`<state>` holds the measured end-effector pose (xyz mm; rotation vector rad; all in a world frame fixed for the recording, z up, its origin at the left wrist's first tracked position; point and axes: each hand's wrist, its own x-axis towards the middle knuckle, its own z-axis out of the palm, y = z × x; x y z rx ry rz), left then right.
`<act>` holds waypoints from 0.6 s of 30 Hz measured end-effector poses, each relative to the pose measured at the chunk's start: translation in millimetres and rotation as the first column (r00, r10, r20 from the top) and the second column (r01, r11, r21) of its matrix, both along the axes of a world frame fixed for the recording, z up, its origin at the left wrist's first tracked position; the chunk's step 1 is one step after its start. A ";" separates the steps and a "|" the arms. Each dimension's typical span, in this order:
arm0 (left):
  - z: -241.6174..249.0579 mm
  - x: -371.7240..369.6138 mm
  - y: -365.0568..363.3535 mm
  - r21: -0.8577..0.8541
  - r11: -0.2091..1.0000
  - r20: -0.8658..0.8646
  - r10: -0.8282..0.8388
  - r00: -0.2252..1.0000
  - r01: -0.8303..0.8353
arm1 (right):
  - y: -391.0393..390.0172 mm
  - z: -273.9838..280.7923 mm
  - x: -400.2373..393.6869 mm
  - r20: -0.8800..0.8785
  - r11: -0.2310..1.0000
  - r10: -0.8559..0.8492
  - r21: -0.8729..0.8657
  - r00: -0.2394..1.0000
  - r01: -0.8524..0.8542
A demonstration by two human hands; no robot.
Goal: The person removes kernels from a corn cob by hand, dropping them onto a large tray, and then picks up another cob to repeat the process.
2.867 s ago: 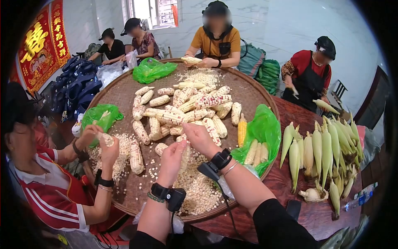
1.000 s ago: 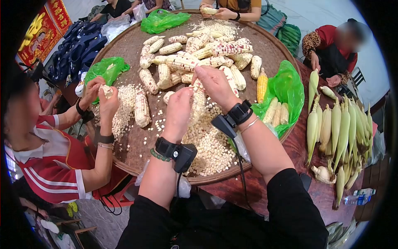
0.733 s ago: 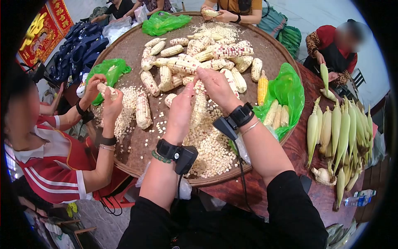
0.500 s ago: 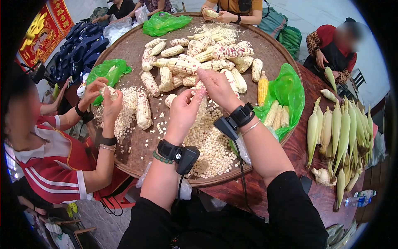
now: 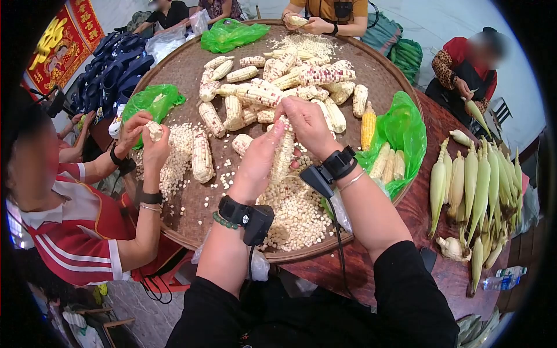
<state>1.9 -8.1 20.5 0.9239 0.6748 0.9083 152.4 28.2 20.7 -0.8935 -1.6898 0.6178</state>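
Both of my hands hold one pale corn cob (image 5: 284, 155) upright over a heap of loose kernels (image 5: 293, 209) on a big round woven tray (image 5: 180, 206). My left hand (image 5: 259, 159) wraps the cob's lower left side with the thumb up along it. My right hand (image 5: 308, 124) grips the cob's top end. Both wrists wear black bands with small devices. Several white and speckled cobs (image 5: 272, 87) lie piled in the tray's middle, just beyond my hands.
A person in red and white at the left works a cob (image 5: 154, 130) over a second kernel heap. Green bags (image 5: 397, 127) hold cobs. Husked green ears (image 5: 481, 185) lie on the wooden table (image 5: 426, 217) at right. Other people sit at the far rim.
The camera tilted down from the room to the tray. My left hand slid up the cob and my right hand settled on its top. The person at far right lifted an ear.
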 end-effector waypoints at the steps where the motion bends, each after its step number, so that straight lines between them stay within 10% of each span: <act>1: 0.9 -0.6 -0.6 0.001 1.000 0.000 0.000 1.000 0.000 | 0.1 0.3 0.2 0.000 1.000 0.000 0.001 1.000 0.000; 15: -18.0 -5.7 6.0 0.257 0.956 -0.157 0.186 0.970 -0.142 | -2.7 2.3 -2.5 0.045 0.994 0.013 0.106 0.999 -0.018; 18: -19.3 -8.1 7.0 0.103 0.986 -0.007 0.135 0.991 -0.133 | -5.7 5.9 -2.6 0.057 0.994 0.022 0.105 0.998 -0.028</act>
